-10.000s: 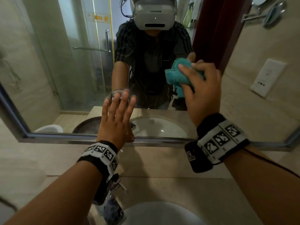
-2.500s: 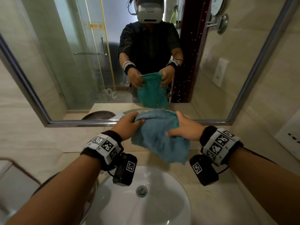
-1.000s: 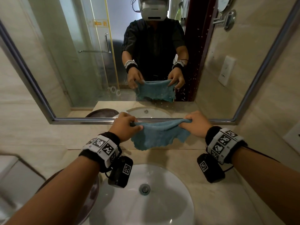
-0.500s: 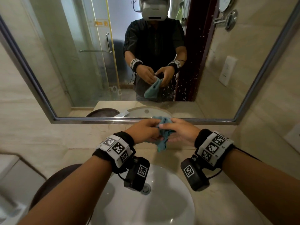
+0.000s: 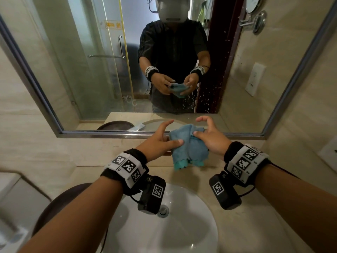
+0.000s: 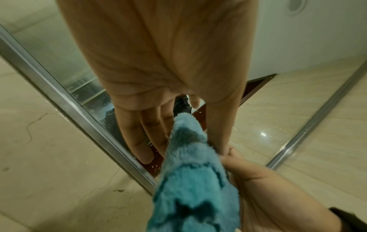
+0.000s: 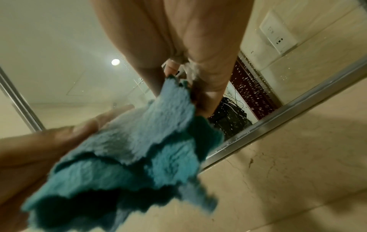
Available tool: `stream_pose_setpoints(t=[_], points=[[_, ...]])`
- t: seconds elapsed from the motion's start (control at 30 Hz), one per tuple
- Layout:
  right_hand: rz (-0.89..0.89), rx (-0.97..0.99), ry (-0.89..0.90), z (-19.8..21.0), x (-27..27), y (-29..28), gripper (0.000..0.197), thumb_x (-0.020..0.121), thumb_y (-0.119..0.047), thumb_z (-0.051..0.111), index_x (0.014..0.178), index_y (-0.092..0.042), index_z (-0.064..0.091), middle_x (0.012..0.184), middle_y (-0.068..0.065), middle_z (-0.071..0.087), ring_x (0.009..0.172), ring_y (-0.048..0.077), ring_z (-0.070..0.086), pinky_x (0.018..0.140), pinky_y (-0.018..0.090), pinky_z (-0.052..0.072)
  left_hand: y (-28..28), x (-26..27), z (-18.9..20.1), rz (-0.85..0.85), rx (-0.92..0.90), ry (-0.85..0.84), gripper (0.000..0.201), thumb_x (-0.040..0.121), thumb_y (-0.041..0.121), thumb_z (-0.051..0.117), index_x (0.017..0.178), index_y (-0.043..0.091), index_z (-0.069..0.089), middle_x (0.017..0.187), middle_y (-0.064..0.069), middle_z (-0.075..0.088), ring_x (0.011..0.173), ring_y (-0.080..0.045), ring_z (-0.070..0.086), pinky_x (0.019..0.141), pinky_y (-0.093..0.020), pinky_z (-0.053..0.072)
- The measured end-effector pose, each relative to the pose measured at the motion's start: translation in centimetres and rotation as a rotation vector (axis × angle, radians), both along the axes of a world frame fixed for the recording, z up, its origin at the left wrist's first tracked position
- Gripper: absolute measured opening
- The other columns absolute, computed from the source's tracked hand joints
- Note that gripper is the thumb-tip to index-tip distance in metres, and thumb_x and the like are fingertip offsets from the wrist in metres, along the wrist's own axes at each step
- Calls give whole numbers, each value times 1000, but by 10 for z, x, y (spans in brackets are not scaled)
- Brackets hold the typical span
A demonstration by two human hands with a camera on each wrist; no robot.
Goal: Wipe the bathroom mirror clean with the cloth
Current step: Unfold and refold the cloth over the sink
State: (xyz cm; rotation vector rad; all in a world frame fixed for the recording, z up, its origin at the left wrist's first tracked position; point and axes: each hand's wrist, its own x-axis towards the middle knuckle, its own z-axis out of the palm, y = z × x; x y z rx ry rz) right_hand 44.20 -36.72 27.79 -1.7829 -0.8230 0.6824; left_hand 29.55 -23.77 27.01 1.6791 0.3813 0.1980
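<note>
Left hand (image 5: 159,141): lower centre of the head view, just left of the cloth. Thumb lies across the cloth's near face, fingers reach behind it; the left wrist view shows the cloth caught between thumb and fingers. Loose pinch, forefinger straight and lifted clear.
Cloth (image 5: 188,148): blue-teal, bunched in loose folds, held between both hands above the back edge of the worktop (image 5: 228,172), below the mirror's lower frame. Long axis runs roughly up and down, ragged edges hanging toward the basin (image 5: 182,225).
Right hand (image 5: 211,137): touching the cloth's right side. Thumb presses into the upper fold, other fingers go behind the cloth; forefinger curved up and free. Grips the cloth.
Mirror (image 5: 255,52): straight ahead and above both hands, filling the upper frame. Water spots show on the glass right of centre, over the dark door reflection.
Key relation: spotted patch lies up and slightly right of the cloth; the right hand is the nearer one.
Judgement: cloth is being folded into a pad; wiping not finished, since spots remain.
Risk: a loose bundle may unfold under pressure.
</note>
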Motion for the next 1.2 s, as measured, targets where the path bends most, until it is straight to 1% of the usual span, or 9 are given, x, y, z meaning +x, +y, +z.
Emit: stream_pose_setpoints(t=[0.1,0.2,0.33,0.47,0.6,0.73,0.9,0.97,1.2], points=[[12,45,88,-4,-1,-1,29,93,-10,53,109,-32,41,124,18,52,104,37,58,70,39,54,3,-1,0,-63,143,-3,76,81,5,70,136,39,29,118,-2,53,106,-23,60,78,-39,57],[94,98,127,-5,0,-2,35,84,-14,67,105,-37,51,129,10,47,114,31,53,75,41,55,7,4,-5,-30,308,-58,49,85,2,64,120,33,49,116,1,53,107,-22,57,84,-40,56],[274,-35,-257,-4,4,-3,58,68,-6,80,118,-25,58,118,3,59,105,20,60,87,35,53,8,8,-6,14,304,-71,35,88,7,61,116,27,56,114,-2,58,99,-15,61,80,-31,57],[171,-192,-500,-6,2,-3,31,79,-25,73,109,-19,66,101,0,65,92,16,60,82,33,50,15,7,-6,37,301,-55,26,89,12,61,111,26,56,114,-7,58,97,-20,62,78,-34,58],[107,-290,-667,-10,-3,1,19,89,-32,61,101,-20,68,97,2,54,95,20,48,87,36,42,16,6,-11,227,651,-17,26,84,22,68,108,24,59,115,-3,52,102,-18,54,82,-24,47],[33,-115,-347,-16,-7,6,17,86,-24,66,101,-16,66,96,3,66,90,19,61,80,33,52,9,10,-10,128,616,70,41,84,35,66,120,17,59,107,0,63,89,-11,60,66,-15,50],[15,59,18,-17,-6,17,25,86,-21,65,107,-9,61,103,12,67,93,25,65,80,32,54,20,17,-18,95,785,106,53,87,38,61,137,24,47,136,-4,50,124,-20,43,108,-37,33],[10,86,67,-15,-6,22,26,87,-16,64,112,-9,58,106,12,65,91,21,64,73,24,51,26,19,-17,145,878,178,57,88,40,59,141,30,40,136,-6,38,126,-26,33,110,-38,27],[-5,233,246,-17,-8,37,25,86,1,60,107,-13,55,101,7,66,86,16,66,71,21,55,47,28,-18,36,384,-93,53,87,17,65,134,22,43,130,-1,53,111,-17,57,93,-36,52]])
